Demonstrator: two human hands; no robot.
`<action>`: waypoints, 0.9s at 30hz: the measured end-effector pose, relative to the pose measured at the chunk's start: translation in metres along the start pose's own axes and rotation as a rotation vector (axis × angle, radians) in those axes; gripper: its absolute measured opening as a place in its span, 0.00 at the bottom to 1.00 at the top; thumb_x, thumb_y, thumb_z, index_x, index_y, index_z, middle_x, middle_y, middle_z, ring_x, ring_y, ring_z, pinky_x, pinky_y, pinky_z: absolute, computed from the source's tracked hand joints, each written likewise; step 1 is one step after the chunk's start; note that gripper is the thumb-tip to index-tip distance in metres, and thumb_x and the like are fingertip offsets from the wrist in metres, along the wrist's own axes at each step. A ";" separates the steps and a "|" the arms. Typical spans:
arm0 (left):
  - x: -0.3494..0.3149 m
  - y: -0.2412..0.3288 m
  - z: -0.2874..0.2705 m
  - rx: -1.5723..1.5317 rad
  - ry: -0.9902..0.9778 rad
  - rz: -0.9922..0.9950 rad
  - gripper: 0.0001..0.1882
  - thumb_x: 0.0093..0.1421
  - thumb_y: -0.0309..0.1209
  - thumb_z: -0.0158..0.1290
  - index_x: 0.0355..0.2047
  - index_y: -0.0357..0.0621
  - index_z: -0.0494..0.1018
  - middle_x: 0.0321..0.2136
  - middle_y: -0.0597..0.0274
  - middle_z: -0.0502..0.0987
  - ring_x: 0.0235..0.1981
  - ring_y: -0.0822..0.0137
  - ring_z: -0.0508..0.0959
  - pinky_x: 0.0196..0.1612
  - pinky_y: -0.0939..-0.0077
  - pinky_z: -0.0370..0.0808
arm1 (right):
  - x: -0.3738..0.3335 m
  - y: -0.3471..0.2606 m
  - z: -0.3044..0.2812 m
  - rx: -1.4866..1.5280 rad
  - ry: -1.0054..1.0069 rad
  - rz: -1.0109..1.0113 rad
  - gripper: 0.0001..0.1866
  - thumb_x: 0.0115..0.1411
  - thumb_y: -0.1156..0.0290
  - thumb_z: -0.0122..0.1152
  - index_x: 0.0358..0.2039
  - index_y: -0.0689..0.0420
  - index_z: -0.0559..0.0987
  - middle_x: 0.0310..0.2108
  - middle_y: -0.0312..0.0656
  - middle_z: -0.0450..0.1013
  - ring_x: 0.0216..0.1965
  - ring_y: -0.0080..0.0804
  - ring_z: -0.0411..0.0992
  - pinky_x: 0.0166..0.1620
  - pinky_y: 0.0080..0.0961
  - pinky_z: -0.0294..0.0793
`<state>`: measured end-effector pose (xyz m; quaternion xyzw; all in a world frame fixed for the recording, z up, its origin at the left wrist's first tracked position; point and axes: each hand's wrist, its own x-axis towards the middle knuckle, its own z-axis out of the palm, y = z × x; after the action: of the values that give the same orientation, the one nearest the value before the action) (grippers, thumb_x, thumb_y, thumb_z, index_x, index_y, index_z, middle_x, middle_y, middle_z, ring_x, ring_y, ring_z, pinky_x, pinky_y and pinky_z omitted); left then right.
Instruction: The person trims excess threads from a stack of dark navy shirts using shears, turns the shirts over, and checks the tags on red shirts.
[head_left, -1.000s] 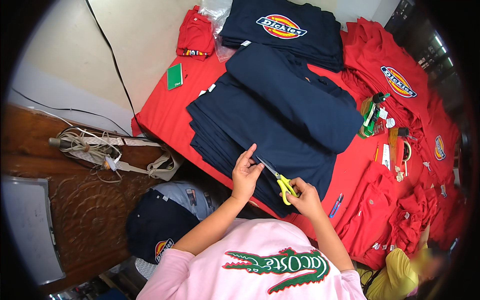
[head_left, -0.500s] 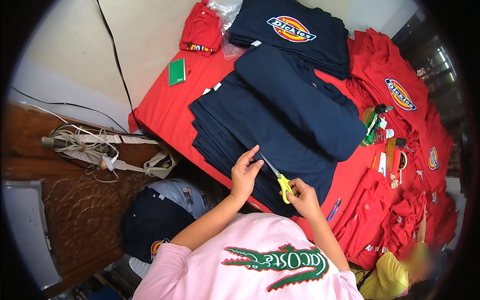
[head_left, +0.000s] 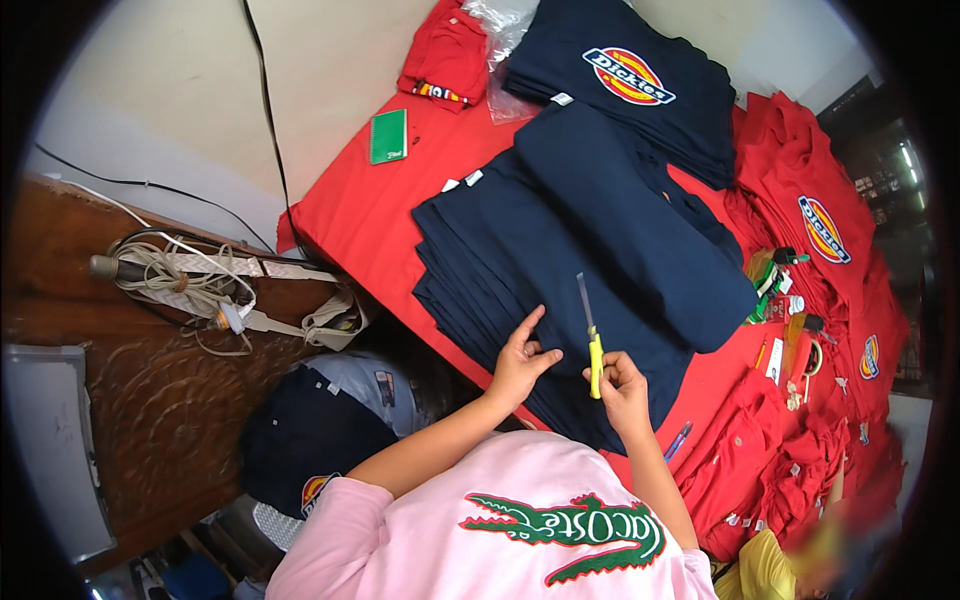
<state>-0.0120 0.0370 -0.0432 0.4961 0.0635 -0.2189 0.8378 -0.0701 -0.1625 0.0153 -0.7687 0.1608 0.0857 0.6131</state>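
Note:
My right hand (head_left: pixel 627 388) grips the yellow handles of a pair of scissors (head_left: pixel 596 360). Their narrow blades point away from me over the dark cloth and appear closed, seen almost edge-on. To the left, my left hand (head_left: pixel 520 368) is over the near left part of a stack of navy shirts (head_left: pixel 500 235), index finger and thumb apart. Nothing shows between those fingers; its lower fingers are partly hidden. The top navy shirt is folded back toward the far right in a thick roll, and the layered edges of the stack fan out at the left.
Beyond the stack lie folded navy shirts (head_left: pixel 690 110) with a printed emblem, a green notebook (head_left: pixel 388 137) and red folded shirts (head_left: pixel 445 55). Red garments (head_left: pixel 790 200), small bottles, tape and pens line the right. Coiled cables (head_left: pixel 180 275) hang at left. A person in yellow (head_left: pixel 758 568) is at lower right.
The scissors have turned from slanting up-left to nearly upright, edge-on, away from my left fingers. My left thumb and index finger remain apart. The whole view has shifted slightly.

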 end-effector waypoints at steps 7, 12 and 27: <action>0.043 0.014 -0.024 0.038 0.200 0.081 0.28 0.69 0.26 0.57 0.69 0.47 0.67 0.45 0.65 0.70 0.41 0.77 0.72 0.47 0.85 0.72 | 0.060 0.010 0.044 0.429 -0.070 0.036 0.13 0.72 0.65 0.64 0.46 0.60 0.74 0.32 0.37 0.77 0.34 0.23 0.76 0.41 0.22 0.75; 0.114 0.070 -0.063 0.023 0.417 0.260 0.26 0.69 0.22 0.53 0.67 0.45 0.68 0.36 0.73 0.69 0.36 0.80 0.69 0.41 0.84 0.67 | 0.046 0.017 0.040 0.289 -0.116 0.168 0.14 0.72 0.63 0.63 0.40 0.64 0.82 0.24 0.40 0.78 0.29 0.29 0.79 0.43 0.27 0.79; 0.134 0.190 -0.087 0.144 -0.063 0.436 0.58 0.58 0.07 0.60 0.80 0.53 0.42 0.69 0.53 0.61 0.51 0.70 0.77 0.52 0.76 0.83 | 0.077 -0.057 0.076 -0.278 -0.038 -0.049 0.11 0.56 0.69 0.75 0.34 0.62 0.84 0.22 0.40 0.73 0.25 0.33 0.71 0.35 0.32 0.72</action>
<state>0.1996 0.1491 0.0228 0.5496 -0.0871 -0.0521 0.8292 0.0267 -0.0890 0.0243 -0.8482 0.1168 0.1068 0.5054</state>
